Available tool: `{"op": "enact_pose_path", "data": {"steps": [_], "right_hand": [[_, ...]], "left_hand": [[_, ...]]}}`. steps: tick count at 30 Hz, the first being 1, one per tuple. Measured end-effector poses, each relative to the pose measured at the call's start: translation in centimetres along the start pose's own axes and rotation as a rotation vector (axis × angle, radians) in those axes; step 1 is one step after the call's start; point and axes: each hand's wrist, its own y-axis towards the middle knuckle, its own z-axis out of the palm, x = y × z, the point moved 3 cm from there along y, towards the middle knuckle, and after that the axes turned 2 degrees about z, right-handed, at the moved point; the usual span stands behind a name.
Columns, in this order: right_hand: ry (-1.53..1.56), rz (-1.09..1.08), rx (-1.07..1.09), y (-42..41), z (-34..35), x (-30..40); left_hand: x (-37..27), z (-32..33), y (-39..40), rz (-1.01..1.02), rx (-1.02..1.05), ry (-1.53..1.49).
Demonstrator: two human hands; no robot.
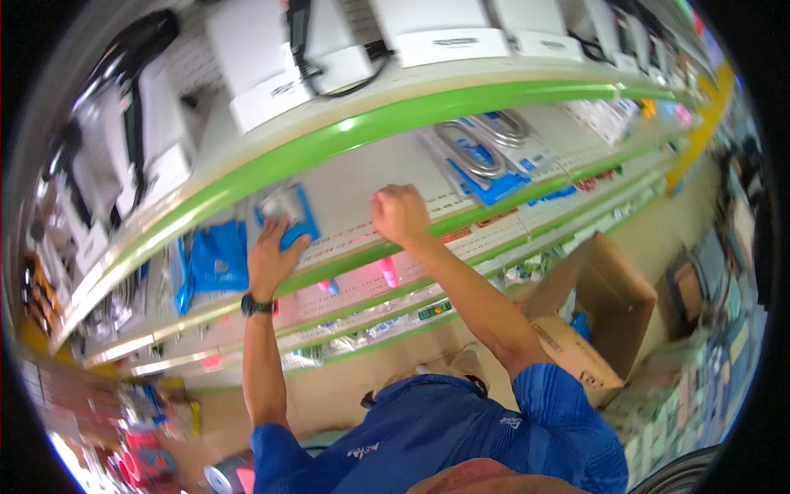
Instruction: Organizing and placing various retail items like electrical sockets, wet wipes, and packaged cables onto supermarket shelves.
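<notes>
My left hand, with a black watch on its wrist, is at the front of a white shelf. Its thumb and fingers are around the near end of a small blue-and-clear blister pack, which is blurred. To the left of that hand lies a blue plastic package. My right hand is curled into a fist above the same shelf, with nothing visible in it. Right of the fist are blister packs of coiled metal shower hose on blue cards.
Above, a green-edged shelf carries shower heads on white display stands. Lower shelves hold small packaged goods. An opened cardboard box with blue items inside stands to my right. Shelves of fabric goods line the far right.
</notes>
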Motion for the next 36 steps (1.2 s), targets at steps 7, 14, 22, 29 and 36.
{"op": "enact_pose_path", "data": {"steps": [7, 14, 22, 29, 36], "right_hand": [[0.035, -0.093, 0.036, 0.2, -0.1, 0.4], [-0.048, -0.047, 0.069, 0.3, -0.4, 0.7], [-0.015, -0.043, 0.05, 0.4, -0.9, 1.1], [-0.037, -0.002, 0.078, 0.4, -0.4, 0.6], [-0.022, 0.044, 0.101, 0.4, -0.4, 0.5]], "left_hand": [[-1.8, 1.6, -0.2, 0.047, -0.004, -0.139], [6.1, -3.3, -1.4, -0.091, -0.23, 0.344], [12.9, -4.7, -1.6, -0.407, -0.003, 0.6], [12.8, -5.4, 0.4, -0.542, 0.248, 0.502], [11.2, -4.5, 0.6, -0.367, 0.12, 0.715]]}}
